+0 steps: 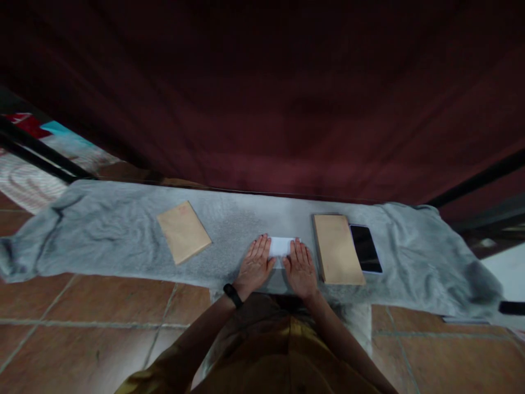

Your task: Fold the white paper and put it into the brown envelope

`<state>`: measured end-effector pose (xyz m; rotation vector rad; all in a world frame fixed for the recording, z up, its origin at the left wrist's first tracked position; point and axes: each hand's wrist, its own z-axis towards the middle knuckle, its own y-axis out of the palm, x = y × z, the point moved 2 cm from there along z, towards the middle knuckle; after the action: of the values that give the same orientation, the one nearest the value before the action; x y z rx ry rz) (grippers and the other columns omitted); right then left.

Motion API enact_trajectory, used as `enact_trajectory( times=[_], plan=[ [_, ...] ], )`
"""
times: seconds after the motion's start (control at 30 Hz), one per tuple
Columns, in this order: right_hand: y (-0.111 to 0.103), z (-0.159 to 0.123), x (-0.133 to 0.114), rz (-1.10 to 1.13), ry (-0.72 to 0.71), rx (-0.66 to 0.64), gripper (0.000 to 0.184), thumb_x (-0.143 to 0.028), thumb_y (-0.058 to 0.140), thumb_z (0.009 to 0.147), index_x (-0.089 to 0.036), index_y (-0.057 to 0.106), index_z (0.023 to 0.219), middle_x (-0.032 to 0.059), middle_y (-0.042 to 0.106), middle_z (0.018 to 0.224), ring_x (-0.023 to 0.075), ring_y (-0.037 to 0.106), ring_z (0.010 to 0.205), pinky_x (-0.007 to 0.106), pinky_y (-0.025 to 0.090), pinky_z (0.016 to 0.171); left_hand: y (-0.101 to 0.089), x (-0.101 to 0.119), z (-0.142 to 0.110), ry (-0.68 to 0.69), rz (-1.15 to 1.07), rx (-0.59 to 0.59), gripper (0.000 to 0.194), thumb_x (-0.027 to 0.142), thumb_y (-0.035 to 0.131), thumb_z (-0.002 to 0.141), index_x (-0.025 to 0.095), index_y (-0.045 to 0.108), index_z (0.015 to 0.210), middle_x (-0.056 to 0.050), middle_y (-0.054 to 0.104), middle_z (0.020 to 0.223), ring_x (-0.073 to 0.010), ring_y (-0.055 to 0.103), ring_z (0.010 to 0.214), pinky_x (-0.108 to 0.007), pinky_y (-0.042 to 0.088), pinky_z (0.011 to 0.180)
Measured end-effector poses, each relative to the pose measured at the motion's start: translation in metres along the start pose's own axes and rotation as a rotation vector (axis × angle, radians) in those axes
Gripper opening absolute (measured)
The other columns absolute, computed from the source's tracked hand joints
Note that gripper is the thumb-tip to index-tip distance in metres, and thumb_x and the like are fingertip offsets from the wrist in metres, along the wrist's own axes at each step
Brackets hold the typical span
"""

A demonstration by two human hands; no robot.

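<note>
A small white sheet of paper [281, 245] lies on a grey cloth [102, 235] spread over the floor. My left hand [256, 265] rests flat on the paper's left edge, fingers stretched out; a black band sits on that wrist. On the paper's right edge my right hand [301, 267] also lies flat with fingers extended. A stack of brown envelopes [337, 248] sits just right of my right hand. A single brown envelope [183, 231] lies apart to the left.
A black-screened phone [365, 248] lies next to the envelope stack on its right. A dark red curtain [287, 98] hangs behind the cloth. Terracotta floor tiles [82, 323] surround the cloth. My knees are below the hands.
</note>
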<state>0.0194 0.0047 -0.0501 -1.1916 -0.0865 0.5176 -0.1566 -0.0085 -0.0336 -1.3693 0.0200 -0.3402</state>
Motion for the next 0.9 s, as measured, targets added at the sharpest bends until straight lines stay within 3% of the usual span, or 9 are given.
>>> enact_trajectory(
  times=[0.3,0.47,0.63,0.9],
  plan=[
    [0.002,-0.003,0.005,0.004,-0.008,0.019,0.064,-0.039,0.034,0.107,-0.006,0.023,0.161,0.0226,0.036,0.162,0.0326,0.037,0.148,0.052,0.033,0.119,-0.007,0.003,-0.005,-0.010,0.014,-0.036,0.062,0.042,0.040,0.104,0.007,0.035,0.155,-0.018,0.036,0.163,-0.0276,0.026,0.155,-0.047,0.022,0.127],
    [0.002,-0.004,0.006,0.023,-0.010,0.016,0.063,-0.038,0.033,0.107,-0.006,0.023,0.161,0.0232,0.034,0.162,0.0336,0.037,0.148,0.054,0.034,0.117,-0.016,0.006,-0.017,0.137,-0.050,-0.106,0.052,0.036,0.038,0.106,0.018,0.039,0.155,-0.010,0.036,0.165,-0.0237,0.026,0.155,-0.047,0.021,0.127],
    [0.001,-0.005,0.007,-0.011,-0.017,-0.009,0.064,-0.040,0.035,0.107,-0.003,0.028,0.159,0.0251,0.036,0.161,0.0346,0.038,0.147,0.054,0.034,0.118,-0.023,0.004,-0.030,0.300,-0.111,-0.134,0.056,0.043,0.049,0.103,0.025,0.038,0.156,-0.009,0.032,0.166,-0.0231,0.025,0.155,-0.044,0.023,0.127],
    [-0.005,-0.003,0.002,-0.024,-0.010,-0.024,0.060,-0.038,0.034,0.108,-0.005,0.032,0.158,0.0231,0.037,0.161,0.0358,0.037,0.148,0.057,0.034,0.117,-0.016,0.000,-0.034,0.362,-0.103,-0.135,0.062,0.051,0.051,0.101,0.024,0.039,0.155,-0.013,0.028,0.167,-0.0268,0.026,0.155,-0.046,0.023,0.126]
  ],
)
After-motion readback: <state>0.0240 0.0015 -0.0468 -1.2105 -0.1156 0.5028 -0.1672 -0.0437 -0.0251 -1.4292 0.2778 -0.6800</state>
